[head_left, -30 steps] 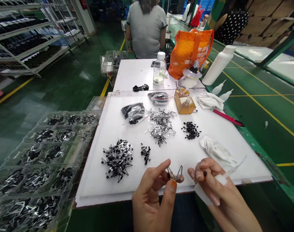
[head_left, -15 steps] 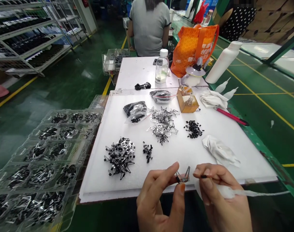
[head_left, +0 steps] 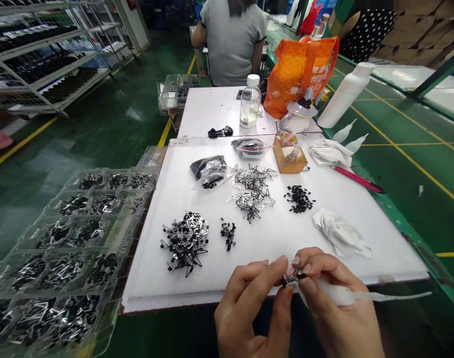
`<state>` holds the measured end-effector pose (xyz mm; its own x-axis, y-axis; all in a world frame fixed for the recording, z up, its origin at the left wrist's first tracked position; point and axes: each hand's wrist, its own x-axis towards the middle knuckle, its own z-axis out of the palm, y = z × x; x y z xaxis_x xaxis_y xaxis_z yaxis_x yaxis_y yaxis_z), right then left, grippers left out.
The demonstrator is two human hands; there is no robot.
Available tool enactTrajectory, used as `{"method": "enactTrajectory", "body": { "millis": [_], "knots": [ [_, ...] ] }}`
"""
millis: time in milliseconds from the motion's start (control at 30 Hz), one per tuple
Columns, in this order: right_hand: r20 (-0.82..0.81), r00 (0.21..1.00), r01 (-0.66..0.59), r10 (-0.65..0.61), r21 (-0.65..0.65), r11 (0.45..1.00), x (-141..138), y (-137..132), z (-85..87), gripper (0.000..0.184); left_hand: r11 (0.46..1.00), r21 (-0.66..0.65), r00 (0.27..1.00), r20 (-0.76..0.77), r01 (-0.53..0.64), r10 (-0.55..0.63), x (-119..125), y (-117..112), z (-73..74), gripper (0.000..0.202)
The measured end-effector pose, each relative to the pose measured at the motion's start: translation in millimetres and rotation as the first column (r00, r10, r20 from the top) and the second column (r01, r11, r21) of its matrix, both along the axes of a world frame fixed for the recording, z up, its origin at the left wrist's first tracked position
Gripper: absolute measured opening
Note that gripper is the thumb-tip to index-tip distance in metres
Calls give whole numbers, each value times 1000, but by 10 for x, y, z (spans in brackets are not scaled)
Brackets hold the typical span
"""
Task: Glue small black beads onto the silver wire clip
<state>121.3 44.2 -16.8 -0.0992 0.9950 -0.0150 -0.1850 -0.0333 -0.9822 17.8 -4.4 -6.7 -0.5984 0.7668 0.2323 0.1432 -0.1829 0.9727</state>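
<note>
My left hand pinches a small silver and black metal clip between thumb and forefinger, just over the front edge of the white board. My right hand meets it from the right, fingertips pressed to the same clip with a tiny black piece, and a white squeeze dropper lies across its palm, tip pointing right. A pile of finished clips lies at the board's left, a small heap of black pieces beside it, and loose bare clips sit in the middle.
Clear plastic trays holding clips stand to the left. On the board: more black pieces, a crumpled white cloth, a small cardboard box, a red pen. Beyond are a water bottle, an orange bag and a seated person.
My two hands have closed together. The right fingertips, apart from the clip before, now touch it with the black piece. The dropper swung to lie level, pointing right.
</note>
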Motion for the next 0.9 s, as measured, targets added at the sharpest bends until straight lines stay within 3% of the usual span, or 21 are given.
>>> {"method": "enactTrajectory", "body": {
  "millis": [267,467,633,767,900],
  "knots": [
    [0,997,71,-71,-29,997,-3,-10,18,17,999,29,999,-46,28,-27,-26,3,-8,56],
    [-53,998,40,-43,-48,998,29,-22,-65,16,998,57,996,-88,40,-35,-35,-5,-45,53],
    [-11,996,91,-91,-5,996,68,-64,-97,19,993,106,990,-138,52,-37,-63,15,-83,50],
    [94,981,164,-170,69,984,18,-69,-49,24,997,65,999,-27,31,-30,-37,26,-33,50],
    [130,977,151,-171,148,977,-41,-122,-47,25,1000,-12,995,101,25,-24,2,29,68,46]
  ]
}}
